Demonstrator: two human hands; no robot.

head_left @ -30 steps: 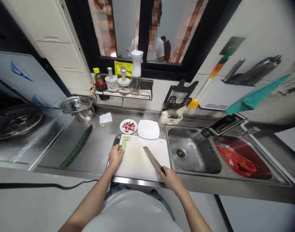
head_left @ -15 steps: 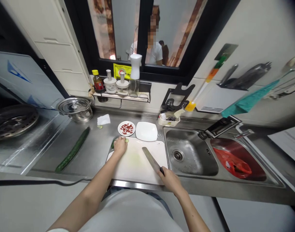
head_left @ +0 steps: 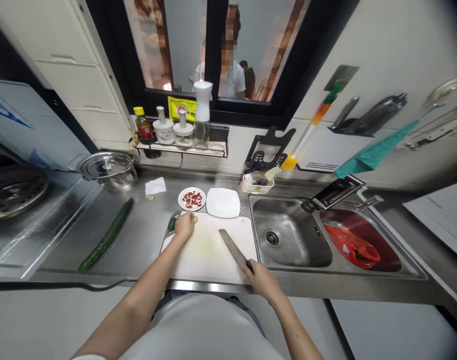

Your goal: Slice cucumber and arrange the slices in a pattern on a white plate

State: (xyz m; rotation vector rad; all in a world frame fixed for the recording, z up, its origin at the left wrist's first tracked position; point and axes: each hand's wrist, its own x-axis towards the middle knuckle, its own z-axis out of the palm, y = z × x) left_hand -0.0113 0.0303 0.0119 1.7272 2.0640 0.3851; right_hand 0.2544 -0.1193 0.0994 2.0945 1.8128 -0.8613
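Note:
My left hand (head_left: pixel 184 226) lies at the upper left corner of the white cutting board (head_left: pixel 202 265), its fingers closed over a cucumber piece (head_left: pixel 172 224). Dark green skin shows left of the hand and a pale cut face on its right; the middle is hidden. In my right hand (head_left: pixel 264 280) is a kitchen knife (head_left: pixel 231 246), gripped by its black handle. The blade points up and left over the board's right half, apart from the cucumber piece. A whole cucumber (head_left: pixel 107 235) rests on the steel counter to the left.
Behind the board stand a plate of chopped red pieces (head_left: pixel 192 206) and a white plate (head_left: pixel 223 202). A double sink (head_left: pixel 288 235) is at the right, with a red bag (head_left: pixel 354 247). A lidded pot (head_left: pixel 112 172) and a paper towel (head_left: pixel 155 186) stand left. A person (head_left: pixel 232 77) shows in the window.
The view has shifted slightly, so the counter things appear a little further left. Slightly more of the cucumber piece shows left of my left hand. The knife stays nearly still.

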